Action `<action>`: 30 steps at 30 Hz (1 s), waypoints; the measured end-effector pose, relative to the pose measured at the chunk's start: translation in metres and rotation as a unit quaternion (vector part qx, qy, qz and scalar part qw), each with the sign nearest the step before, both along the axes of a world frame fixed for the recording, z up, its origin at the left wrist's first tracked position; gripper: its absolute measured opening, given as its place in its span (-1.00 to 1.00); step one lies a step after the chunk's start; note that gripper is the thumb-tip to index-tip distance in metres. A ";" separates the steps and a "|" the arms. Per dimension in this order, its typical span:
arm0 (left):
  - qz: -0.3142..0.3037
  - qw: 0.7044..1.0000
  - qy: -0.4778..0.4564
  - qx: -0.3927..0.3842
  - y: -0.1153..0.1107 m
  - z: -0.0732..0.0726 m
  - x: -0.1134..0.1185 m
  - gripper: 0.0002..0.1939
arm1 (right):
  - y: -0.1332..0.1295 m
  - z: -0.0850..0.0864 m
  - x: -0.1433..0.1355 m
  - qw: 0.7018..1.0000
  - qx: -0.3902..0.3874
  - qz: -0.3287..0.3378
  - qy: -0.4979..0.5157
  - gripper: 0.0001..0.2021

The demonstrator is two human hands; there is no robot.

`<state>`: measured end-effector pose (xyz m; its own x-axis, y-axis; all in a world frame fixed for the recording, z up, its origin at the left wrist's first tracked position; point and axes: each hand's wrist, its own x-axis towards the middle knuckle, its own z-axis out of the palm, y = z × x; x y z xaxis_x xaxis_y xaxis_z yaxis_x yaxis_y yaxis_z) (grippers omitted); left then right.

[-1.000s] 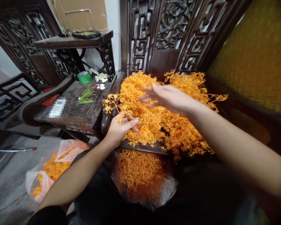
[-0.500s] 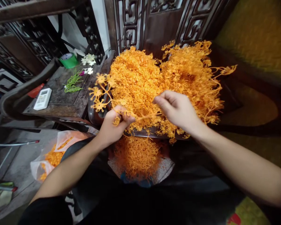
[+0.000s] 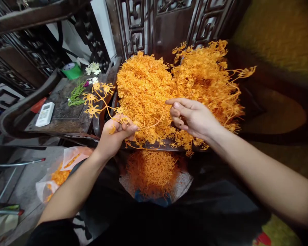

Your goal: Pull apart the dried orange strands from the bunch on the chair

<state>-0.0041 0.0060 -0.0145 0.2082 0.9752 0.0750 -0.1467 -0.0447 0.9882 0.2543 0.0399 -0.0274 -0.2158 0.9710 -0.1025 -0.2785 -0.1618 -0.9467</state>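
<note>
My left hand (image 3: 115, 135) is closed round an orange plastic flower sprig (image 3: 102, 99). Its branched heads stick out to the upper left, and its thin bent stem runs right from my thumb. Near that stem's free end is my right hand (image 3: 191, 116), index finger stretched out, the others loosely curled and apart from the stem; I see nothing held in it. Behind both hands rise two heaps: a dense left pile of orange plastic pieces (image 3: 143, 82) and a looser right pile of branched sprigs (image 3: 207, 75).
Below, between my legs, a mass of thin orange stems (image 3: 154, 171) sits over something blue. A dark wooden seat at left bears green tape (image 3: 72, 70), a white remote control (image 3: 45, 114), green stems (image 3: 77, 94) and white flowers (image 3: 92, 68). A plastic bag (image 3: 42, 188) holds orange pieces.
My right hand's fingers have loosened from a pinch near the stem, and the index finger now points left. My left hand has shifted left with the sprig; the stem's free end now curves upward.
</note>
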 end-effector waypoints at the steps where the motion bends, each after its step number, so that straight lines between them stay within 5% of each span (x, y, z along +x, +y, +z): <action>1: -0.001 1.000 -0.014 -0.013 0.000 0.003 0.001 -0.53 | 0.000 -0.001 -0.004 0.999 -0.026 0.017 0.016 -0.60; 5: -0.011 0.998 -0.046 -0.033 -0.001 0.010 0.003 -0.55 | -0.003 -0.003 -0.016 0.986 -0.097 0.128 0.050 -0.39; 9: -0.015 0.994 -0.088 -0.063 -0.003 0.011 0.002 -0.57 | -0.015 -0.002 -0.037 0.985 -0.037 0.154 0.064 -0.43; 14: -0.019 0.984 -0.139 -0.114 -0.012 0.015 0.002 -0.54 | 0.002 -0.004 -0.039 0.996 0.025 -0.056 0.066 -0.52; 17: 0.011 0.994 -0.100 -0.040 -0.016 0.019 -0.006 -0.52 | 0.027 -0.004 -0.012 0.977 -0.020 -0.208 0.046 -0.65; 19: 0.021 0.997 -0.076 0.014 -0.017 0.020 -0.014 -0.51 | 0.035 -0.002 0.007 0.969 -0.019 -0.246 0.010 -0.82; 20: 0.010 0.998 -0.064 0.026 -0.016 0.019 -0.018 -0.51 | 0.034 -0.001 0.012 0.972 -0.014 -0.233 -0.001 -0.93; 24: -0.075 0.997 -0.020 0.014 -0.015 0.011 -0.026 -0.50 | 0.009 0.007 0.001 0.998 -0.034 -0.047 0.022 -0.73; 28: -0.112 0.994 -0.003 -0.014 -0.018 0.006 -0.022 -0.52 | -0.014 0.010 -0.028 0.976 -0.115 0.179 0.036 -0.43; 30: -0.128 0.991 0.010 -0.025 -0.019 0.005 -0.020 -0.56 | -0.013 0.009 -0.031 0.973 -0.099 0.204 0.040 -0.50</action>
<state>-0.0237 -0.0127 -0.0095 0.4507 0.8924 0.0217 -0.1265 0.0398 0.9912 0.2233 0.0267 -0.0184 -0.5937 0.7664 -0.2453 -0.2249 -0.4507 -0.8639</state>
